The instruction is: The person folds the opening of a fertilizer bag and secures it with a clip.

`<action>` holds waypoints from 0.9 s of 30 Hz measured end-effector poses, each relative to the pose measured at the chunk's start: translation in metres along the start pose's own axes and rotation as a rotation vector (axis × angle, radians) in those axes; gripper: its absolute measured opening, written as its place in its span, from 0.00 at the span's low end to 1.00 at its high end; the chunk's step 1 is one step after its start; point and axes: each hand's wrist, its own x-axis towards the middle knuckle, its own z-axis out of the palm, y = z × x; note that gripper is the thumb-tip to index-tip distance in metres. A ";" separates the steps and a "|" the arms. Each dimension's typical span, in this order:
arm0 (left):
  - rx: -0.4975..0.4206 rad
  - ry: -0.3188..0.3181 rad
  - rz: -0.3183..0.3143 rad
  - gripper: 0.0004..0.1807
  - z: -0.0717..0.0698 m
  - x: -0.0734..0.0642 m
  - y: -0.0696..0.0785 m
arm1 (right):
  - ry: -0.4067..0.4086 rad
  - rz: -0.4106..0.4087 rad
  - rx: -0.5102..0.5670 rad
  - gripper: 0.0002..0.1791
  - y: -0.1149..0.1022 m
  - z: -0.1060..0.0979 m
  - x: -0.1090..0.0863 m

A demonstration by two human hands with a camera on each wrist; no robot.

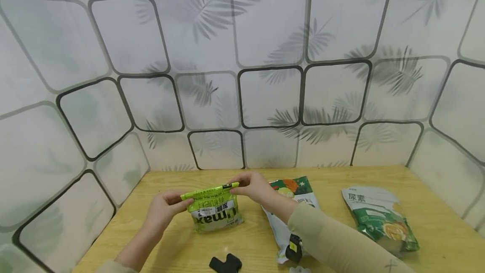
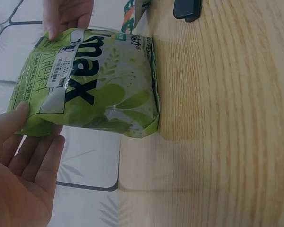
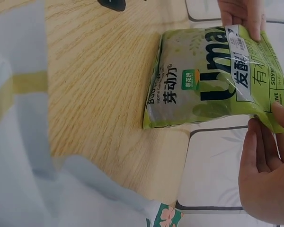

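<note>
L hand (image 1: 162,210) & R hand (image 1: 253,186) pinch green bag (image 1: 216,214) by opp. top corners, thumbs front, fingers behind

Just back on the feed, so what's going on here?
A person's left-hand grip and right-hand grip pinch opposite ends of the upper edge of a bright-green printed plastic bag at a wooden table. A green-and-white plastic pouch lies partly hidden by the right forearm; a second green-and-white pouch lies farther right, untouched.
</note>
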 end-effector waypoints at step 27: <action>-0.008 -0.016 -0.007 0.14 0.003 0.014 0.000 | 0.101 0.059 -0.011 0.11 0.002 -0.001 0.003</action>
